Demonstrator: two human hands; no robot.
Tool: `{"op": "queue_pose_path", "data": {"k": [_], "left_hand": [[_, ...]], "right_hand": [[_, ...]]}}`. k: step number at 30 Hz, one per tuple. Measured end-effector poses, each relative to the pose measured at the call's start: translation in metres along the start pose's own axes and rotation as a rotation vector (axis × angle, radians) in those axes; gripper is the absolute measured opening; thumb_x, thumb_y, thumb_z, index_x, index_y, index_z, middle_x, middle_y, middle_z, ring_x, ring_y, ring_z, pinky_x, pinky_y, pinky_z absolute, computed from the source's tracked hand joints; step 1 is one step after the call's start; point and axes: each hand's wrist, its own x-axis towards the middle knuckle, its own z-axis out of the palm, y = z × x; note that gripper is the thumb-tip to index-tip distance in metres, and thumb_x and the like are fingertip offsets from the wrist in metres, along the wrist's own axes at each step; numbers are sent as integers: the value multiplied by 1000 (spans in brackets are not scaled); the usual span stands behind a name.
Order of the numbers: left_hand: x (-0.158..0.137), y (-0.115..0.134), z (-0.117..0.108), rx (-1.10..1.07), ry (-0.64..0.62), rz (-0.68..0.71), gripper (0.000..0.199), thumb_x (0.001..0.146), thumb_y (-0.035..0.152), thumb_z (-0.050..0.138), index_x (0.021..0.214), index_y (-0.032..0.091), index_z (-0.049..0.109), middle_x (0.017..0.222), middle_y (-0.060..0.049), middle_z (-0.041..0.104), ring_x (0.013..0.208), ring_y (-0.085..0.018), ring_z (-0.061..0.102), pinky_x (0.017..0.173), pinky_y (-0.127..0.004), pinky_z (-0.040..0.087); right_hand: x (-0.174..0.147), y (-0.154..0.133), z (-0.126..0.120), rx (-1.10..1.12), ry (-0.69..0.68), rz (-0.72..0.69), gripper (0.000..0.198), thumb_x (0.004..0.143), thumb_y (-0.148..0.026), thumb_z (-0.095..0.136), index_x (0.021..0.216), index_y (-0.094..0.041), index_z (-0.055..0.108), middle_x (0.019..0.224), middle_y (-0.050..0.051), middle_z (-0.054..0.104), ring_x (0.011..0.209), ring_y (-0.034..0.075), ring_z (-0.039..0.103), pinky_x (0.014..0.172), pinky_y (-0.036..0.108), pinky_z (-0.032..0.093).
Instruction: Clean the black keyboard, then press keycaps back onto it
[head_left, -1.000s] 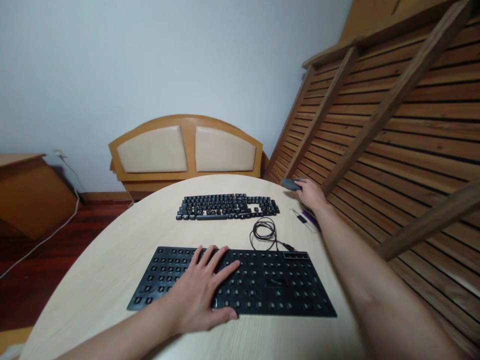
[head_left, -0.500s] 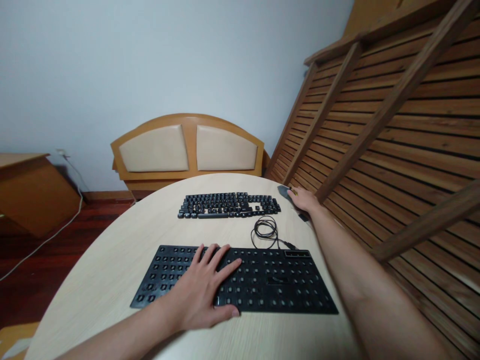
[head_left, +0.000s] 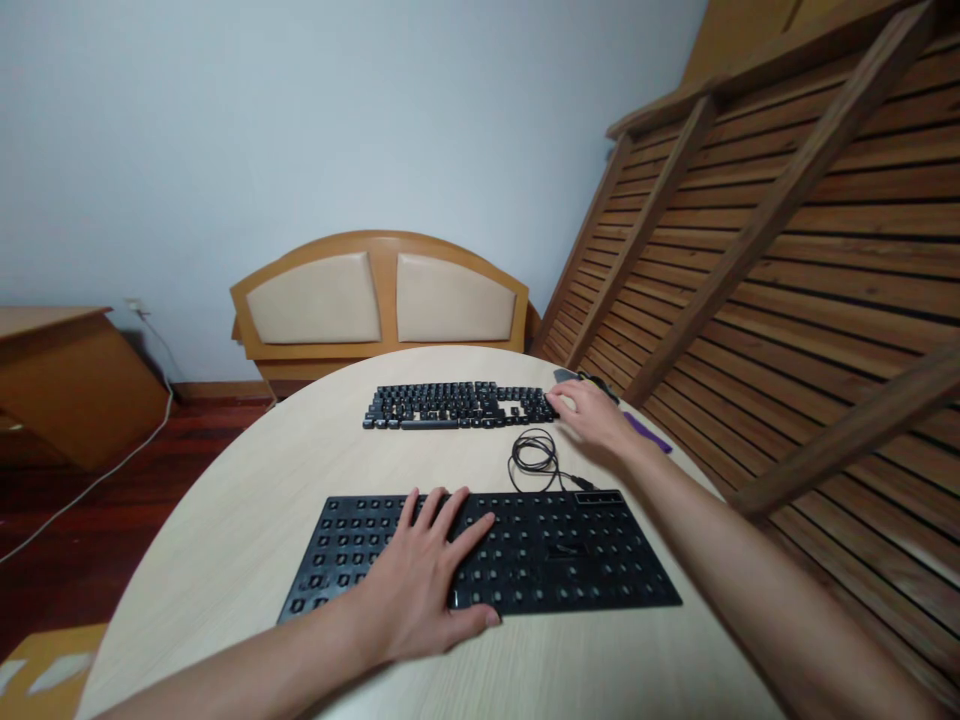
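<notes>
A black keyboard base (head_left: 559, 570) without its keycaps lies at the near side of the table. My left hand (head_left: 427, 570) rests flat on its middle, fingers spread, thumb at the near edge. Beyond it, loose black keycaps (head_left: 427, 400) are laid out in rows like a keyboard, with a gap toward the right. My right hand (head_left: 589, 408) reaches to the right end of these rows, thumb and fingers drawn together on a keycap there, mostly hidden by the fingertips. Between base and rows lies the coiled black cable (head_left: 534, 455) with its plug.
The round pale table (head_left: 225, 540) carries everything. At its right edge lie a grey flat thing (head_left: 564, 375), a black and yellow item (head_left: 600, 384) and a purple strip (head_left: 646, 432). Slatted wooden frames (head_left: 787, 290) lean close on the right; a headboard (head_left: 315, 300) stands behind.
My right hand has left the grey thing at the table's right edge and moved left to the end of the keycap rows. The purple strip now shows. My left hand stays on the base.
</notes>
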Motion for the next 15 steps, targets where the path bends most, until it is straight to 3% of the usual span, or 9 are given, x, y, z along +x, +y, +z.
{"op": "queue_pose_path", "data": {"k": [4, 7, 10, 13, 15], "left_hand": [[6, 8, 2, -6, 8, -11, 90, 82, 82, 46, 155, 31, 33, 162, -15, 25, 147, -46, 23, 115, -72, 14], [8, 11, 4, -28, 10, -7, 93, 82, 84, 45, 155, 28, 33, 162, -18, 25, 148, -46, 19, 115, -72, 13], [12, 7, 2, -95, 29, 5, 88, 88, 79, 40, 156, 25, 31, 162, -18, 25, 148, -44, 20, 115, -70, 16], [23, -16, -9, -157, 126, -7, 70, 97, 65, 39, 150, 19, 38, 154, -16, 41, 143, -34, 37, 117, -56, 29], [33, -47, -20, -116, 249, -63, 56, 98, 52, 46, 139, 15, 51, 140, -15, 56, 130, -28, 52, 112, -44, 38]], "right_hand": [[-31, -61, -7, 132, -100, -219, 43, 102, -47, 39, 113, -21, 71, 124, 9, 69, 117, 25, 59, 105, 42, 42], [-56, -94, -9, 160, -232, -273, 50, 100, -55, 41, 130, -24, 64, 142, 11, 58, 134, 29, 47, 114, 49, 32], [-76, -110, -8, 169, -381, -259, 61, 97, -64, 40, 145, -29, 51, 156, 9, 42, 145, 33, 34, 118, 54, 23], [-88, -111, -3, 177, -450, -213, 68, 95, -69, 37, 150, -29, 44, 160, 8, 35, 149, 34, 25, 119, 57, 20], [-92, -108, 1, 171, -450, -198, 71, 95, -70, 36, 151, -28, 43, 161, 9, 33, 150, 35, 22, 120, 57, 20]]}}
